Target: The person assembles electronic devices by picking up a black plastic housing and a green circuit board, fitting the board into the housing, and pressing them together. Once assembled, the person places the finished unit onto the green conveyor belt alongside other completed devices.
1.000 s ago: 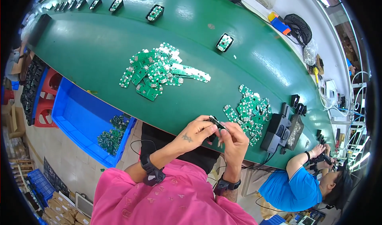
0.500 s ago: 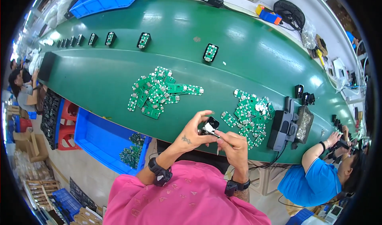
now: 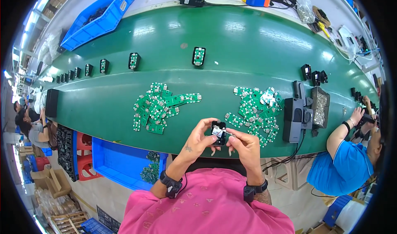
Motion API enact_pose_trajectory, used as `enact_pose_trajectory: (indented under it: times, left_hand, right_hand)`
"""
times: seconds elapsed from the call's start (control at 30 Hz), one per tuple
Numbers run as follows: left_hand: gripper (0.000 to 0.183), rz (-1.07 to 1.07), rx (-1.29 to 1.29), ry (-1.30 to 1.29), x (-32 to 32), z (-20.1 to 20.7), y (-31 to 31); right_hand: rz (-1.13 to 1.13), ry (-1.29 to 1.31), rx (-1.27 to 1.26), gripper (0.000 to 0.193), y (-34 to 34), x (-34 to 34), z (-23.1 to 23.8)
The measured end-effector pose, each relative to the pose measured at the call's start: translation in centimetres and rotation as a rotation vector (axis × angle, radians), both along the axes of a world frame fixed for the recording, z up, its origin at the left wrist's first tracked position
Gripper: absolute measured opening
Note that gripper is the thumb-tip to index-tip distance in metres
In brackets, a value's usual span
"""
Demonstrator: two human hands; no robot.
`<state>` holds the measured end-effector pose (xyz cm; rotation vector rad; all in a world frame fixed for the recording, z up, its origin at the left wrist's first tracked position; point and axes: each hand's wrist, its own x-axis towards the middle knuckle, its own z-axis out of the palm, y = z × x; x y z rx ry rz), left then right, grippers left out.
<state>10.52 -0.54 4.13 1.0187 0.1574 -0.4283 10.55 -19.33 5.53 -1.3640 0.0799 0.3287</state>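
Observation:
My left hand (image 3: 197,141) grips a small open black plastic housing (image 3: 222,141) above the table's near edge. Inside the housing lies a white piece (image 3: 216,130). Pinched in my right hand (image 3: 246,146) is a thin light-coloured tool (image 3: 230,132), its tip reaching over the housing; its exact kind is too small to make out. Just beyond the hands, a pile of green circuit boards (image 3: 258,112) rests on the green table. A second pile of circuit boards (image 3: 155,110) lies farther left.
Black housings with boards in them, one (image 3: 199,56) nearest, run in a row leftward. To the right stand a grey-black device (image 3: 292,122) and a tray of small metal parts (image 3: 320,108). Blue bins (image 3: 111,161) sit below and at the far left. A person in blue (image 3: 341,163) works at right.
My left hand has turned the housing so its open face shows upward. The right hand has brought the thin tool over it. The whole view has shifted with my head.

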Motion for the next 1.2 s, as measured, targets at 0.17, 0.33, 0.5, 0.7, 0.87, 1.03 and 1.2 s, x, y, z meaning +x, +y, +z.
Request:
enact_pose_trajectory:
  times: [0.17,0.33,0.5,0.7,0.87,1.03,1.2]
  left_hand:
    - [0.052,0.048,0.112,-0.039,-0.4,0.0,-0.4]
    - [0.059,0.076,0.079,-0.075,-1.2,0.1,-0.7]
    - [0.065,0.012,-0.047,-0.097,-1.7,1.0,-0.7]
    - [0.065,-0.059,0.029,-0.063,-1.9,0.9,0.1]
    - [0.054,0.093,0.122,-0.125,-2.5,1.4,0.5]
    - [0.054,0.190,0.211,-0.241,-3.0,0.6,0.5]
    - [0.046,0.294,0.280,-0.312,-2.8,0.2,0.2]
  right_hand:
    - [0.091,-0.156,-0.136,0.029,-0.1,-0.5,0.1]
    - [0.138,-0.370,-0.315,0.031,0.2,-1.4,0.4]
    - [-0.001,-0.348,-0.375,0.027,-0.3,-2.0,0.5]
    - [0.021,-0.656,-0.609,0.023,0.8,-1.0,1.1]
    - [-0.130,-0.551,-0.603,0.017,3.3,-1.6,2.3]
    - [-0.149,-0.466,-0.562,0.017,6.1,-1.2,1.3]
    - [-0.181,-0.425,-0.467,0.018,6.9,-1.0,1.0]
